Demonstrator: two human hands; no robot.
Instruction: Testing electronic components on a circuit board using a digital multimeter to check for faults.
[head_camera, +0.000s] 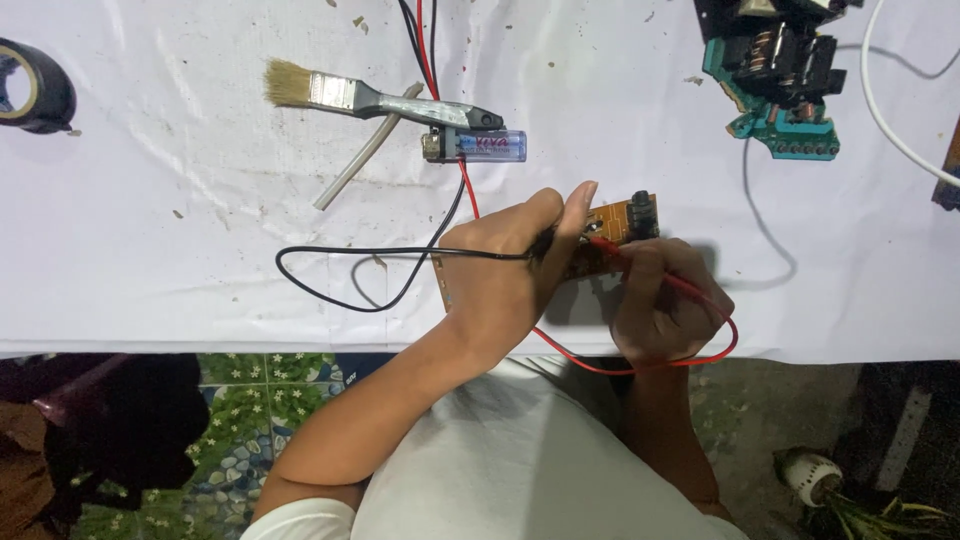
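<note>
A small orange-brown circuit board (612, 222) with a black part at its far end lies near the front edge of the white table cover (180, 250). My left hand (505, 270) grips the black test probe, its tip hidden against the board, and the black lead (340, 252) loops off to the left. My right hand (665, 300) holds the red test probe (612, 246) with its tip on the board. The red lead (640, 365) curves under my wrists.
A paintbrush (350, 95) lies at the back over a grey stick (365, 150), beside a clear blue lighter (485, 146). A roll of black tape (35, 88) sits far left. A teal circuit board with coils (785, 75) and a white cable (890, 120) sit at the back right.
</note>
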